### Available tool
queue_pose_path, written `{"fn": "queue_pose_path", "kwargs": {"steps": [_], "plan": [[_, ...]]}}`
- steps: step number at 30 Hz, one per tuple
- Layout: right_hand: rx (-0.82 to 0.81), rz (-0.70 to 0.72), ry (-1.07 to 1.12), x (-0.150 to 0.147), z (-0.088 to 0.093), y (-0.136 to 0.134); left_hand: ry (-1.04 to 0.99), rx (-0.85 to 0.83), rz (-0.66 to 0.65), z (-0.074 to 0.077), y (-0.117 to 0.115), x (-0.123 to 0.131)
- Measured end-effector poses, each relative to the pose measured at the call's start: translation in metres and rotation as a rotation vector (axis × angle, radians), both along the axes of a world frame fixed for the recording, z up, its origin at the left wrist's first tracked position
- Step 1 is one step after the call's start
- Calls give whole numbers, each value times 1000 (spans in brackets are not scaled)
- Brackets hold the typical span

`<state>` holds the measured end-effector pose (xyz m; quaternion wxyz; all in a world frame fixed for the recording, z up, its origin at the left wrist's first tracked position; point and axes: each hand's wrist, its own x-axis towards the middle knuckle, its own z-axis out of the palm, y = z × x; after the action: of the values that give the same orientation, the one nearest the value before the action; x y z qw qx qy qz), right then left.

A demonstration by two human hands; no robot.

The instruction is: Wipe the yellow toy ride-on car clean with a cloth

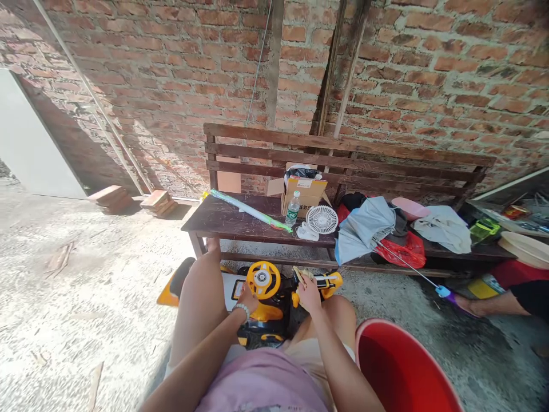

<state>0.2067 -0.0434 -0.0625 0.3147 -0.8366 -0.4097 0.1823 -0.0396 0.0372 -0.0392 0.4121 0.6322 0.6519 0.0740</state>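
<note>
A yellow and black toy ride-on car (pixel 274 309) stands on the ground between my knees. My left hand (pixel 247 298) is closed on the lower rim of its yellow steering wheel (pixel 263 279). My right hand (pixel 307 292) is closed on a small pale cloth or brush (pixel 301 274) pressed against the car's dashboard (pixel 326 280); what it is exactly is unclear. Both forearms reach forward from my lap.
A dark wooden bench (pixel 231 220) ahead carries a water bottle (pixel 293 209), a cardboard box (pixel 305 191), a small white fan (pixel 321 220), a folded umbrella (pixel 369 226) and clothes. A red bucket (pixel 398 366) stands at my right. Another person's leg (pixel 493 303) is at far right.
</note>
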Motion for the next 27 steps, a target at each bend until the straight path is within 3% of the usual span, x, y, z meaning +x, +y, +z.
{"fn": "queue_pose_path", "kwargs": {"steps": [8,13,19,23,27], "plan": [[2,-3,12,3,-4,-2,34,50,-13,-16,0,5],[76,-21,26,5,-13,-4,127,183,-3,-29,-1,16],[48,-44,47,11,-16,-4,158,340,32,-29,-1,35],[69,-24,114,25,-12,-1,131,391,-85,-26,-7,51],[173,-118,126,58,1,2,115,274,-267,-18,-14,63]]}}
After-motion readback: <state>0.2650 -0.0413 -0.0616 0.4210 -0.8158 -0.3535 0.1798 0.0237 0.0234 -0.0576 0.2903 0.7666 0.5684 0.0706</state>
